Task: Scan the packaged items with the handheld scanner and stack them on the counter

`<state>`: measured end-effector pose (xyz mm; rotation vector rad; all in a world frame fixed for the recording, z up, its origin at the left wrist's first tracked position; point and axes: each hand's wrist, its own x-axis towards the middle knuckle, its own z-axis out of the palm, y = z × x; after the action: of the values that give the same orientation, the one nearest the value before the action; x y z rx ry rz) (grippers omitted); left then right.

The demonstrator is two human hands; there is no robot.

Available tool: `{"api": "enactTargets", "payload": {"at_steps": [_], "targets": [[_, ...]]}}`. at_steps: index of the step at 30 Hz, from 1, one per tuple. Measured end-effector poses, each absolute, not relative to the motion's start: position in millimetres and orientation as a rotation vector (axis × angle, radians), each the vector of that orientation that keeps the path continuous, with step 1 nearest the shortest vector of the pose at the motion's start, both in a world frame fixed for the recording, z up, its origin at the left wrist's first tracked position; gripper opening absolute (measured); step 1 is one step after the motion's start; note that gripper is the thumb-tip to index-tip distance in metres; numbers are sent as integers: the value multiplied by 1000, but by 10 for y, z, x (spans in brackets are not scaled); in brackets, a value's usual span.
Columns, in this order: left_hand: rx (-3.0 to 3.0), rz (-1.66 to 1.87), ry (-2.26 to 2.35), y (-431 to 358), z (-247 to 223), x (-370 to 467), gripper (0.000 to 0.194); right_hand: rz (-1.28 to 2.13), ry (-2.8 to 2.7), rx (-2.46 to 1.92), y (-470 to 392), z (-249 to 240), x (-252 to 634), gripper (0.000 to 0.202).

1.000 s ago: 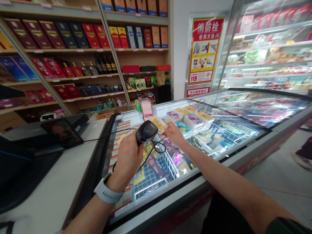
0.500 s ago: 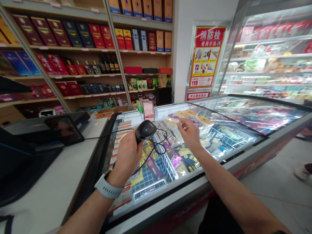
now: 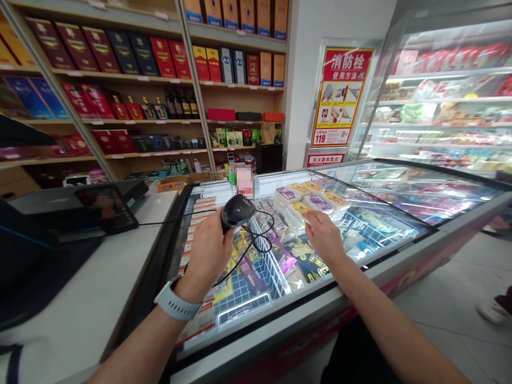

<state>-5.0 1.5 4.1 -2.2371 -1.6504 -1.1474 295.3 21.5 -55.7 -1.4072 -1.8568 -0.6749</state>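
Note:
My left hand (image 3: 208,250), with a pale watch band at its wrist, is wrapped round a black barcode scanner (image 3: 238,211). The scanner is held above the glass top of a chest freezer, and its black cable (image 3: 262,248) loops down beside it. Over the glass to the right is my right hand (image 3: 325,237), its fingers curled and pressed together near the boxed goods (image 3: 319,202) under the glass. What its fingertips hold, if anything, I cannot make out.
The chest freezer (image 3: 320,298) runs across to the right, with wire baskets inside. On the left counter (image 3: 72,288) are a small screen (image 3: 107,208) and dark equipment. Shelves of boxes and bottles stand behind. A person's shoe (image 3: 493,312) shows at right.
My right hand has moved right and slightly down. The clear package that showed at its fingertips is no longer distinct. The scanner in my left hand has barely shifted.

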Motion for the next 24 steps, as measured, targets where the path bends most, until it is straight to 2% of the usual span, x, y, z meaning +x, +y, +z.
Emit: {"api": "enactTargets", "payload": {"at_steps": [6, 11, 16, 21, 24], "targets": [[-2176, -1171, -1699, 14, 89, -80, 42, -669, -1781, -1425, 174, -512, 2878, 37], [-2151, -1202, -1680, 15, 87, -103, 43, -624, -1886, -1194, 217, -402, 2699, 37], [-2152, -1229, -1660, 10, 65, -86, 40, -446, -2076, -1055, 390, -382, 2266, 37], [-2192, -1256, -1603, -37, 60, -28, 44, -224, -2287, -860, 697, -456, 1709, 50], [-2190, -1243, -1608, -63, 62, 0, 45, -105, -2316, -808, 907, -523, 1366, 44]]}}
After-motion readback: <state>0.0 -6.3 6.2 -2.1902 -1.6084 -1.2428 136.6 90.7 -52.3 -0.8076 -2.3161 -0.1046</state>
